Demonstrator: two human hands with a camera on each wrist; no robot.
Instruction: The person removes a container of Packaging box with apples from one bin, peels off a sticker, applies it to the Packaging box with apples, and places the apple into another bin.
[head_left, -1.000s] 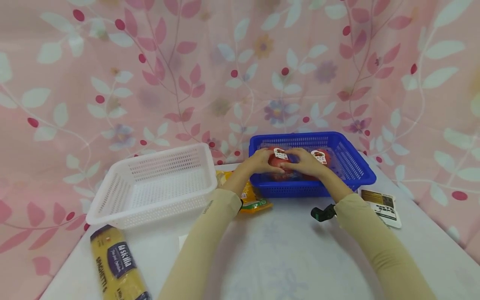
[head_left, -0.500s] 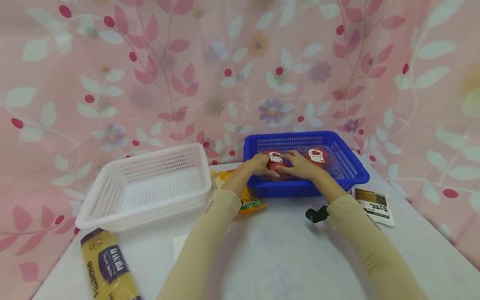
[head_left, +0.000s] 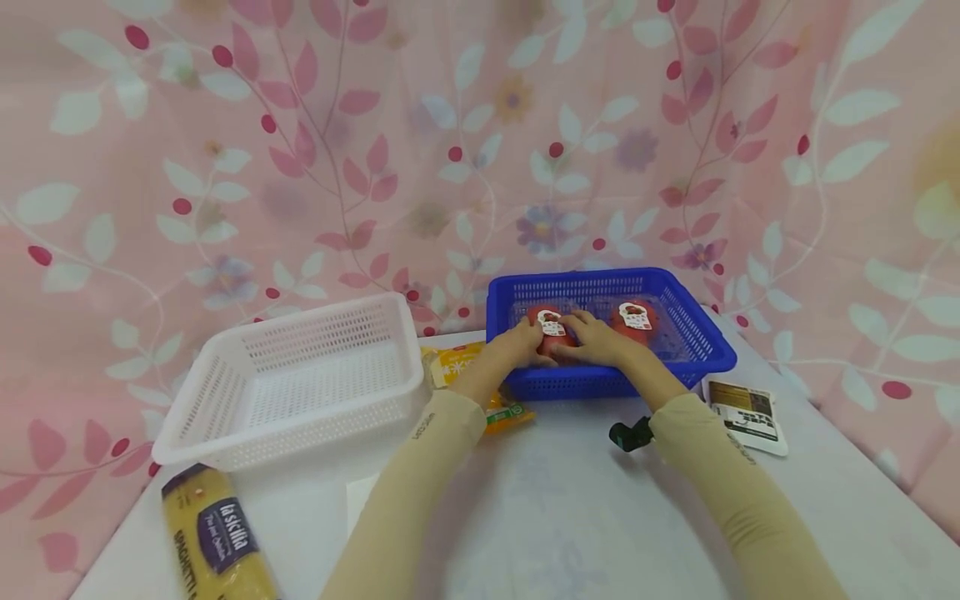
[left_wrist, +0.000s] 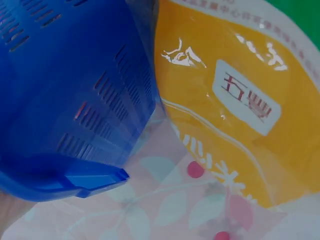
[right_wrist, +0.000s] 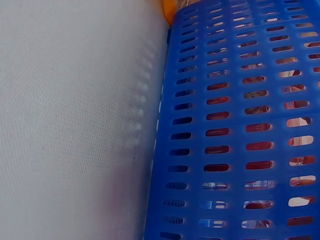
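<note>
In the head view, both hands are inside the blue basket (head_left: 615,383) at a clear plastic pack of red round fruit (head_left: 553,327) with a white label. My left hand (head_left: 521,342) holds the pack's left side, and my right hand (head_left: 596,340) grips its right side with bent fingers. A second, similar pack (head_left: 634,321) sits to the right in the basket, touched by neither hand. The left wrist view has the basket's end wall (left_wrist: 110,95) beside a yellow bag (left_wrist: 225,100). Only the slotted basket side (right_wrist: 235,125) fills the right wrist view; red shows through the slots.
A white basket (head_left: 322,383) stands to the left. In front of it lies a yellow spaghetti packet (head_left: 217,533). An orange-yellow bag (head_left: 510,415) lies beneath the left forearm, partly hidden. A flat white-and-brown packet (head_left: 746,417) lies right of the blue basket.
Both hands and the held fruit pack have sunk slightly lower in the blue basket. The head view has shifted a little. The white basket and spaghetti packet stay in place.
</note>
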